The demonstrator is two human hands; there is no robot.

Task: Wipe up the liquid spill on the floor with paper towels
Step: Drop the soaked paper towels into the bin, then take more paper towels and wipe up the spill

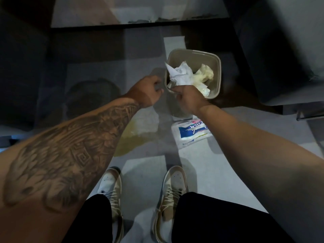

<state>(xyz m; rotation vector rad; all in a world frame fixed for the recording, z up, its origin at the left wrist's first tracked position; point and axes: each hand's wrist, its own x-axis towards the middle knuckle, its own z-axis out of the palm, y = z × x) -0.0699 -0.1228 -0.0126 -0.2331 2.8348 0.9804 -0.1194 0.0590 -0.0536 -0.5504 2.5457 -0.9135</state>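
Right hand [185, 96] is at centre frame, fingers clenched round a crumpled white paper towel [178, 74] and holding it over the near rim of the bin [191, 57]. The bin stands on the floor [210, 163] at 1 o'clock from centre. A yellowish wad [205, 76] lies inside it at 3 o'clock of the towel. Left hand [150, 90] has its fingers curled just beside the bin's rim at 9 o'clock; cannot tell if it grips anything. The yellow spill [129, 141] is on the floor at 6 o'clock of the left hand. The paper towel pack [191, 134] lies at 6 o'clock of the bin, beside the spill. Shoes [173, 185] are at 6 o'clock.
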